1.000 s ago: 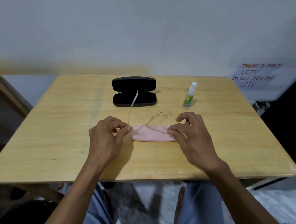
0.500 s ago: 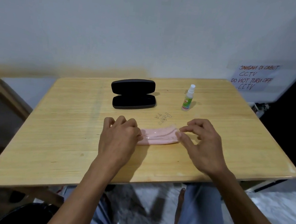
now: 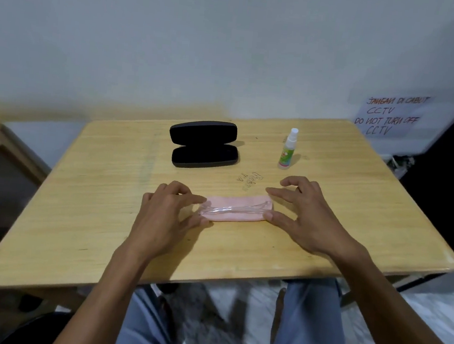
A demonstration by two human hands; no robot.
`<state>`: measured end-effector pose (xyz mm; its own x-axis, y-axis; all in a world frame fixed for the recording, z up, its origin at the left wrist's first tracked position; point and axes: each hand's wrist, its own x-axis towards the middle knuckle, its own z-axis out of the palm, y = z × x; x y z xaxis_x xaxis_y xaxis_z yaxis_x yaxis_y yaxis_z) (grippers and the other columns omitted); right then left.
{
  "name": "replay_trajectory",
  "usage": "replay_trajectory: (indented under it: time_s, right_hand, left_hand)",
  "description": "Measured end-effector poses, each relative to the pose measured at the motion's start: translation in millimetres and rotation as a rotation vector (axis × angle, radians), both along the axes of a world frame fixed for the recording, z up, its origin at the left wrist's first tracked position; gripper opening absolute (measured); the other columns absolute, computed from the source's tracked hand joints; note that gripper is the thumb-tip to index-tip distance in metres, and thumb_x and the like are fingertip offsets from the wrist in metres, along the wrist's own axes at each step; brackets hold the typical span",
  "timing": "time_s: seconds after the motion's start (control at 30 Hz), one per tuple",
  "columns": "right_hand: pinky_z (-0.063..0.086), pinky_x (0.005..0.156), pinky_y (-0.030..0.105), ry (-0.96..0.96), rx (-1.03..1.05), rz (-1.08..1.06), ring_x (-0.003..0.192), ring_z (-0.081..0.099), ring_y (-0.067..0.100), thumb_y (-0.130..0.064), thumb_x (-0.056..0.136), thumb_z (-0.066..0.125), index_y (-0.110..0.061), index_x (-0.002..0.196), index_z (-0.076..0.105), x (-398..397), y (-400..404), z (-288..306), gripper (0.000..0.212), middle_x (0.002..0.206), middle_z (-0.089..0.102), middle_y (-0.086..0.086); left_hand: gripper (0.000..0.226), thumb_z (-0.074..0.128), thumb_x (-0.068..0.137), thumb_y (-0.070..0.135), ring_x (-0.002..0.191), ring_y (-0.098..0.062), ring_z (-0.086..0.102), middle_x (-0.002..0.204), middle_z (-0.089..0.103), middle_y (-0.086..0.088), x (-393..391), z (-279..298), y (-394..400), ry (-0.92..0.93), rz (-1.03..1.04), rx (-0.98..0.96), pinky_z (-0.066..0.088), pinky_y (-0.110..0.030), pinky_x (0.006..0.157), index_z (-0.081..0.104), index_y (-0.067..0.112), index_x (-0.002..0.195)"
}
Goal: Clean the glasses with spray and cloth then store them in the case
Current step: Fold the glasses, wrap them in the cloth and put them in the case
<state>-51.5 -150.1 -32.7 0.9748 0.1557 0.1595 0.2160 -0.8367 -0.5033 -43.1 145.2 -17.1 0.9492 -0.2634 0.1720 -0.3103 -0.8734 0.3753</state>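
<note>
Pink cloth (image 3: 233, 210), folded into a long soft strip, lies on the pale wooden bench (image 3: 105, 215) with the clear-framed glasses (image 3: 233, 210) resting folded along its top, temples tucked in. The left hand (image 3: 164, 215) sits at the strip's left end, fingers curled loosely with the fingertips touching the frame's end and the cloth edge; whether it pinches anything I cannot tell. The right hand (image 3: 305, 215) is spread at the right end, thumb against the cloth's near corner and forefinger reaching over the far corner, fingers apart and holding nothing firmly. Farther back, well apart from the hands, the black hard-shell glasses case (image 3: 204, 146) stands open, its lid raised behind an empty tray. To its right stands the small clear spray bottle with a white nozzle and green label (image 3: 287, 150), upright and untouched. A handwritten paper notice (image 3: 389, 115) hangs on the wall beyond. By my reading the cleaning is done or nearly so, and the step in hand is readying the folded glasses for storage. Next would come a light two-handed grip on the frame ends, lifting the glasses forward and lowering them into the open tray before shutting the lid.
</note>
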Motion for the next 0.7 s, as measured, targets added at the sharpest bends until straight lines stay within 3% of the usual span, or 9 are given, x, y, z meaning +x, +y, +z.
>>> replay_trajectory:
  time_s: [0.17,0.47,0.7]
  right_hand:
    - [0.044,0.102,0.045,0.009,-0.043,0.054,0.119,0.037,0.011,-0.056,0.089,0.062,-0.043,0.131,0.061,4,0,-3,0.044,0.135,0.047,-0.009]
    - [0.048,0.090,0.039,-0.097,0.086,0.065,0.105,0.048,0.009,-0.051,0.083,0.068,-0.032,0.101,0.076,-3,1,-9,0.027,0.114,0.056,-0.017]
    - [0.048,0.088,0.037,-0.147,0.153,0.079,0.102,0.050,0.009,-0.034,0.084,0.076,-0.023,0.093,0.079,-3,4,-14,0.014,0.105,0.062,-0.016]
  left_hand:
    - [0.041,0.067,0.082,0.053,0.114,-0.015,0.046,0.119,0.053,0.009,10,-1,-1,0.066,-0.042,0.044,0.026,-0.033,0.087,0.063,0.045,0.122]
    - [0.026,0.066,0.083,0.050,0.102,-0.011,0.048,0.104,0.055,0.013,6,-9,2,-0.010,-0.044,-0.045,0.028,-0.032,0.087,0.072,0.045,0.108]
    - [0.024,0.068,0.081,0.053,0.097,-0.010,0.049,0.098,0.057,0.016,2,-14,4,-0.035,-0.024,-0.129,0.030,-0.033,0.089,0.074,0.043,0.102]
